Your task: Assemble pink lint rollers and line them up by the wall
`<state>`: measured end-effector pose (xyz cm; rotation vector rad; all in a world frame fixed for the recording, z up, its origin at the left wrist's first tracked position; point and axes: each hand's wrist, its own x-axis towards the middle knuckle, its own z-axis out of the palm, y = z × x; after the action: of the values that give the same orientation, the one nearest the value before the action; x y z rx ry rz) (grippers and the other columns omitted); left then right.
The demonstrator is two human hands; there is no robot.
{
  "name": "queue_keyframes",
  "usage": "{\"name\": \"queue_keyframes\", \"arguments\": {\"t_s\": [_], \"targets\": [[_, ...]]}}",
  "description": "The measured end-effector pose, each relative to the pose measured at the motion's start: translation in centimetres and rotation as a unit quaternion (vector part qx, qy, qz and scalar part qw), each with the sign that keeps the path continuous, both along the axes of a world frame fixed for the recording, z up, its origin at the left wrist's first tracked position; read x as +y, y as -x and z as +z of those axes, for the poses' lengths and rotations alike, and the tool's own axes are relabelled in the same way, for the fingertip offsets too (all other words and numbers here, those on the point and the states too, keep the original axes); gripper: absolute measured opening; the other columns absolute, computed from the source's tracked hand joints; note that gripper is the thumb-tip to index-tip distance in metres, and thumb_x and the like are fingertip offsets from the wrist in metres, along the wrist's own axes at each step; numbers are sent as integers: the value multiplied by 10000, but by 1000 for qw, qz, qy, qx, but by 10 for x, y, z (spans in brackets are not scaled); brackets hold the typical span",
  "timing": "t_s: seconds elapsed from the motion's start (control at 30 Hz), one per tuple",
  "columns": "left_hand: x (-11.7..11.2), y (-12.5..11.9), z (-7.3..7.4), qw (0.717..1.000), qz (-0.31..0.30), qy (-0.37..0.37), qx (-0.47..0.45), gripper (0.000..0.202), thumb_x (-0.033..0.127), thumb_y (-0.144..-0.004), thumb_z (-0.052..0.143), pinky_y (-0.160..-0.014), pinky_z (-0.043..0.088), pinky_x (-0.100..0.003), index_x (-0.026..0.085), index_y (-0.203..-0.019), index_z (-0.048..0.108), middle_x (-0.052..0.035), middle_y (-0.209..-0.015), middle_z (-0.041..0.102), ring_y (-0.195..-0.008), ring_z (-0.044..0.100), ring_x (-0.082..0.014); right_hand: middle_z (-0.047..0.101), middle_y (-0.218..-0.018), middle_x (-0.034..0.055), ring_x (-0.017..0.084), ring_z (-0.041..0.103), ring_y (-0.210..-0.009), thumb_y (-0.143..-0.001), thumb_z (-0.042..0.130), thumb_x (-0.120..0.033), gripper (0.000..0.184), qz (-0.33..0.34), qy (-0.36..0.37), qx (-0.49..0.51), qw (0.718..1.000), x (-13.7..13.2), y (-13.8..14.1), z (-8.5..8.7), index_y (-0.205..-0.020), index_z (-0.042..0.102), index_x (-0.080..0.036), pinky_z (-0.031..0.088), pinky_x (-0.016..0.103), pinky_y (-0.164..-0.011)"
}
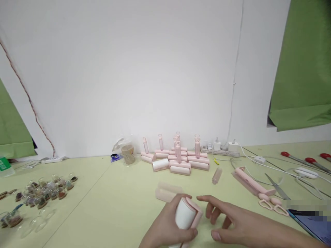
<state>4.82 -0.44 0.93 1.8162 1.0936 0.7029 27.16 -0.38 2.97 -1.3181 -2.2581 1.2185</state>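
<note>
My left hand is wrapped round a pink lint roller with a white paper roll, held low near the table's front edge. My right hand hovers just right of it, fingers spread and holding nothing, the index finger pointing toward the roller's top. A translucent pink cover lies on the table just behind the roller. A loose pink handle lies further back right.
A stack of pink lint rollers stands at the back by the wall, next to a paper cup. More pink rollers, scissors, cables and a power strip lie right. Small glass domes cluster at left.
</note>
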Motion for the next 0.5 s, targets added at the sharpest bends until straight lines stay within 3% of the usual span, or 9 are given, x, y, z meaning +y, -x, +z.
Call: {"name": "queue_keyframes", "arguments": {"t_s": [0.1, 0.2, 0.3, 0.37, 0.43, 0.5], "targets": [[5, -18, -11, 988, 60, -13, -140, 589, 277, -645, 611, -764, 421, -272, 238, -1178, 365, -25, -1024, 538, -882, 522, -182, 503, -1149, 82, 215, 492, -1052, -710, 583, -501, 636, 4, 66, 212, 975, 2, 20, -33, -1230, 302, -268, 400, 315, -864], [10, -24, -19, 974, 88, -8, -211, 799, 465, -671, 586, -764, 425, -299, 204, -1293, 159, -60, -1028, 522, -852, 527, -188, 592, -981, 74, 222, 583, -900, -734, 530, -543, 509, -24, 97, 340, 935, 3, 43, -55, -1112, 382, -236, 441, 339, -784], [29, 3, -23, 977, 94, -95, -165, 875, 598, -655, 524, -924, 328, -347, 189, -1319, 126, -105, -1203, 427, -1070, 434, -243, 621, -878, 68, 234, 587, -848, -776, 478, -525, 442, -64, 26, 309, 949, 12, 45, -53, -1084, 447, -209, 437, 356, -761], [46, 29, -26, 979, 130, -139, -73, 850, 525, -644, 582, -1012, 203, -359, 202, -1313, 167, -108, -1304, 329, -1223, 263, -256, 620, -889, 57, 232, 567, -871, -785, 472, -510, 462, -100, -48, 242, 964, 20, 34, -43, -1144, 415, -225, 415, 368, -800], [60, 48, -32, 988, 130, -77, -13, 948, 414, -605, 659, -1008, 202, -375, 208, -1329, 84, -126, -1317, 302, -1234, 248, -258, 614, -923, 40, 222, 551, -897, -806, 443, -500, 432, -122, -107, 185, 969, 26, 20, -32, -1161, 389, -260, 410, 361, -813], [65, 50, -43, 995, 102, -7, -9, 995, 347, -593, 681, -966, 268, -372, 202, -1333, 32, -131, -1249, 370, -1149, 372, -250, 607, -980, 33, 218, 539, -933, -821, 423, -492, 373, -127, -152, 148, 969, 31, 8, -25, -1128, 423, -282, 420, 336, -801]]}}
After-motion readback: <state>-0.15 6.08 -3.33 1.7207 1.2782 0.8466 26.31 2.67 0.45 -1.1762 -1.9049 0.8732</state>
